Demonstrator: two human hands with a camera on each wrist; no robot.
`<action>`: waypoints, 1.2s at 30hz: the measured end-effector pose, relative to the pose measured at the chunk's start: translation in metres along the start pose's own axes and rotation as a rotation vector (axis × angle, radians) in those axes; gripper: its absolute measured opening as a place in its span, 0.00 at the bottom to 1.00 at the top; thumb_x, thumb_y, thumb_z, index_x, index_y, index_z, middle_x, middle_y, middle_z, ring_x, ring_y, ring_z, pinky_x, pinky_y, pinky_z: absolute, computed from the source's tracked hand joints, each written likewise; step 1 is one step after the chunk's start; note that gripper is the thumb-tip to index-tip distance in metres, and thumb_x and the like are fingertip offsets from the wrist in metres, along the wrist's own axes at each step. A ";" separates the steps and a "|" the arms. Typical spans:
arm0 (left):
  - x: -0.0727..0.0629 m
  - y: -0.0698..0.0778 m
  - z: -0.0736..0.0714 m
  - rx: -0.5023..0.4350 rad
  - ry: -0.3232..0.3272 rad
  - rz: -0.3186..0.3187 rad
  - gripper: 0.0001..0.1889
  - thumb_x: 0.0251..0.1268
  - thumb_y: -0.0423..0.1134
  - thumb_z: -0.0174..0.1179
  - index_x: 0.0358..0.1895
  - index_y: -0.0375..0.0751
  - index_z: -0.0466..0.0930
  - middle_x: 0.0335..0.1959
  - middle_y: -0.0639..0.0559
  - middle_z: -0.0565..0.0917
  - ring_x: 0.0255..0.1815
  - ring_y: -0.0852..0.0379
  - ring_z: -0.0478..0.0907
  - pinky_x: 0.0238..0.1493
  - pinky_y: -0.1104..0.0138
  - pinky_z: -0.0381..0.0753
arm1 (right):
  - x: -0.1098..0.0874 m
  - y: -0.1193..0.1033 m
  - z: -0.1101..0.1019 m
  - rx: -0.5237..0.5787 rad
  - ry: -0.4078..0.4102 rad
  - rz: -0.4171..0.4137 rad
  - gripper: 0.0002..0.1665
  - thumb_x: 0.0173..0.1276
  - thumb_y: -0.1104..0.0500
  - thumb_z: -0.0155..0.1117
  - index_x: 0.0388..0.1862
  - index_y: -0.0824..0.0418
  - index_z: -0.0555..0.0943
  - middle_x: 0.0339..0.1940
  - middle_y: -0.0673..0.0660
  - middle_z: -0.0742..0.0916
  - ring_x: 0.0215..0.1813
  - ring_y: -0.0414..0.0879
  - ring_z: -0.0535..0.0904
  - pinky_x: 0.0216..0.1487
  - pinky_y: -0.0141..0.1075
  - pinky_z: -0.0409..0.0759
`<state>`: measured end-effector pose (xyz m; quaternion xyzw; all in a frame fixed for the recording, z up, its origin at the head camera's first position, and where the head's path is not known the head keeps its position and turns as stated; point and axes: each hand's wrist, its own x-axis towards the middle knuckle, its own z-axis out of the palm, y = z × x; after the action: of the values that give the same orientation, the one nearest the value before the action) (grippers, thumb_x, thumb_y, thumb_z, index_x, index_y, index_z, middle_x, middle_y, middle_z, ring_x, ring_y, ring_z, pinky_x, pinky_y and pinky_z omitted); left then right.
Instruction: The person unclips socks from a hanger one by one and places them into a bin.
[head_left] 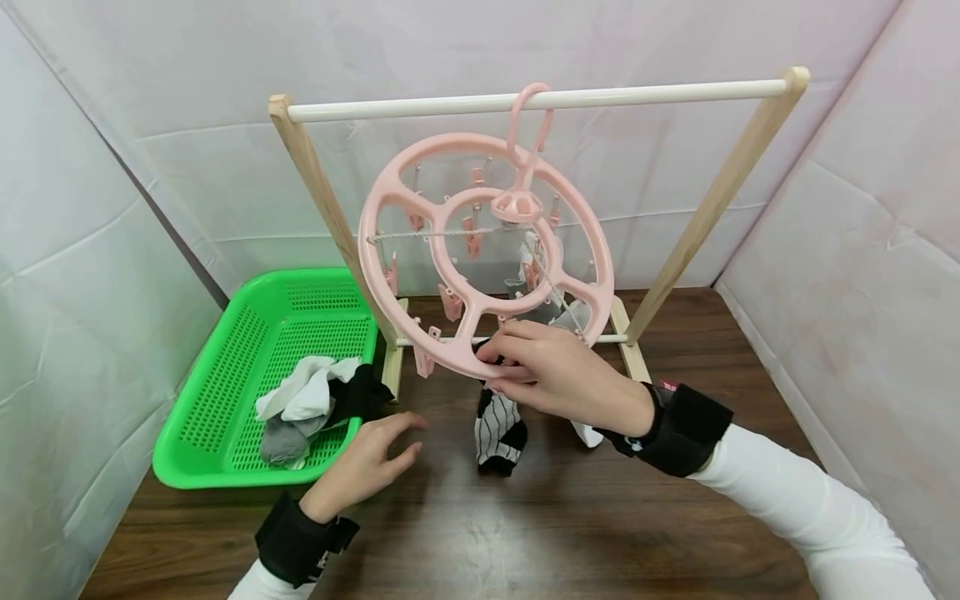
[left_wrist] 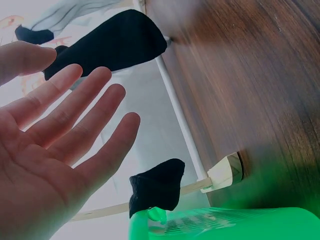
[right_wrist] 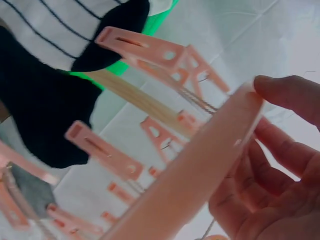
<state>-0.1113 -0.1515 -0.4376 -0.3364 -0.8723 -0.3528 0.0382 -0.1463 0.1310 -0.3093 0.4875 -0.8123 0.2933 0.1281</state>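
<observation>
A pink round clip hanger hangs by its hook from a white bar, its disc tilted. My right hand grips the near rim; in the right wrist view the thumb lies on one side of the rim and fingers curl beneath. Pink clips dangle under the hanger. A white-and-black striped sock hangs below the near rim, and a black sock hangs beside it; their upper attachment is partly hidden. My left hand, fingers spread and holding nothing, is over the table beside the basket.
A green basket at left holds white, grey and black socks, one black sock draped over its rim. A wooden rack with a white bar stands behind. More pale socks hang at the hanger's far right. White fabric walls enclose the brown table.
</observation>
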 end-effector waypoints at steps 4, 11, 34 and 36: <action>0.000 0.000 0.002 -0.003 0.014 0.014 0.11 0.62 0.26 0.61 0.47 0.35 0.80 0.43 0.47 0.83 0.44 0.52 0.81 0.43 0.57 0.80 | 0.010 -0.005 0.002 -0.045 -0.031 0.026 0.12 0.58 0.65 0.73 0.42 0.60 0.83 0.38 0.52 0.82 0.37 0.37 0.80 0.39 0.27 0.77; 0.000 0.000 0.006 -0.012 0.028 0.054 0.11 0.61 0.24 0.61 0.46 0.34 0.80 0.42 0.46 0.83 0.43 0.49 0.81 0.43 0.57 0.80 | 0.017 -0.008 0.003 -0.065 -0.050 0.052 0.13 0.59 0.66 0.71 0.43 0.61 0.84 0.38 0.52 0.83 0.35 0.37 0.79 0.37 0.29 0.76; 0.001 -0.001 0.008 -0.052 -0.020 -0.004 0.11 0.64 0.26 0.60 0.48 0.36 0.79 0.44 0.48 0.83 0.44 0.51 0.81 0.44 0.61 0.80 | 0.056 -0.016 0.019 -0.247 -0.284 0.157 0.28 0.56 0.61 0.73 0.56 0.62 0.77 0.39 0.53 0.78 0.39 0.45 0.72 0.39 0.37 0.71; 0.001 -0.002 0.009 -0.063 -0.023 -0.001 0.11 0.64 0.26 0.60 0.49 0.35 0.79 0.44 0.47 0.83 0.45 0.50 0.81 0.44 0.60 0.80 | 0.058 -0.018 0.022 -0.259 -0.296 0.169 0.30 0.57 0.63 0.72 0.59 0.63 0.75 0.43 0.55 0.79 0.42 0.48 0.73 0.41 0.39 0.72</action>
<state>-0.1116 -0.1463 -0.4447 -0.3409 -0.8613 -0.3763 0.0176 -0.1578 0.0698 -0.2913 0.4349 -0.8912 0.1214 0.0439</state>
